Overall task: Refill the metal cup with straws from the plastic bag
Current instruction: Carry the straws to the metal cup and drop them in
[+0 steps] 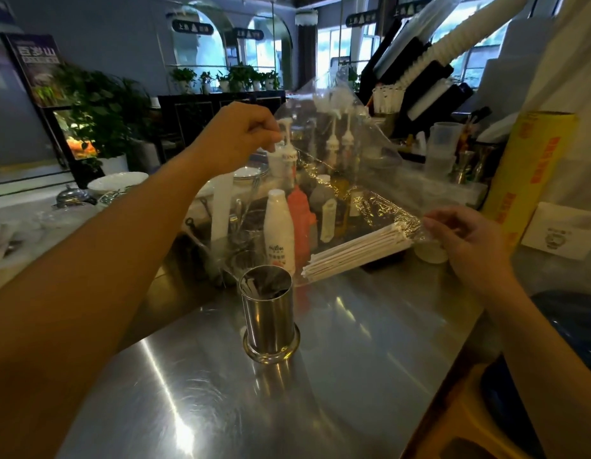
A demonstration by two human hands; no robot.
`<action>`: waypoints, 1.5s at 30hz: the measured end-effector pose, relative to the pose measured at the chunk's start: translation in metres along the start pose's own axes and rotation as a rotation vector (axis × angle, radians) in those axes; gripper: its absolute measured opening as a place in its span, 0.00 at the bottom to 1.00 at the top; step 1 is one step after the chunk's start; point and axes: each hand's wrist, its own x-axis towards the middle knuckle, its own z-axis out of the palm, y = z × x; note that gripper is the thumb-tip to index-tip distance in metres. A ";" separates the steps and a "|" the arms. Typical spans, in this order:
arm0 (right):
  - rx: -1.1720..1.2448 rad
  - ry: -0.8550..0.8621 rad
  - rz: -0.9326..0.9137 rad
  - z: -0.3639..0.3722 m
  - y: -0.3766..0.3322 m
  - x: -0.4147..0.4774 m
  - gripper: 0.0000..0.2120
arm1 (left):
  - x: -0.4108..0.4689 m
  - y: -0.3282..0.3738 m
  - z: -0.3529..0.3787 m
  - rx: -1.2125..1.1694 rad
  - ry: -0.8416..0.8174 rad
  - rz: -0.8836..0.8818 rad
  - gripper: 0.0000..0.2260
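Nearest on the steel desk (370,342) the metal cup (269,313) is set upright, well in from the edge, with only a few straws seen inside it — the refill is judged barely begun. Just above and to the right of its mouth the plastic bag (347,160) is held in the air, stretched between both hands and tilted, so that the bundle of wrapped straws (357,253) lies along its lower side with its low end near the cup but beside the rim, not over it.

The right hand (466,240) is closed in a pinch on the bag's corner at the upper end of the straws; the left hand (244,137), higher and farther off, is curled shut on the bag's top edge.

If the bag's open side is at the low end — this cannot be told — the straws may be spilled past the rim onto the desk, since the bundle is aimed beside the cup. Should the whole bundle be released at once, the tall narrow cup could be struck and tipped. The thin film could also be let slip from either pinch. Behind the cup, the sauce bottles (287,223) are crowded closely and could be knocked by a swinging bag.
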 end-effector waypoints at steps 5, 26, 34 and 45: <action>-0.016 -0.017 -0.049 0.006 -0.002 0.011 0.06 | -0.006 -0.011 -0.005 -0.002 0.030 -0.037 0.07; 0.020 -0.023 -0.140 0.031 -0.002 0.029 0.08 | -0.035 -0.040 -0.012 -0.026 0.028 -0.163 0.05; 0.272 -0.171 0.076 0.046 0.007 0.021 0.14 | -0.045 -0.049 -0.017 0.004 0.091 -0.209 0.06; 0.392 -0.216 0.067 0.099 -0.003 0.030 0.07 | -0.067 -0.067 -0.025 -0.061 0.158 -0.340 0.05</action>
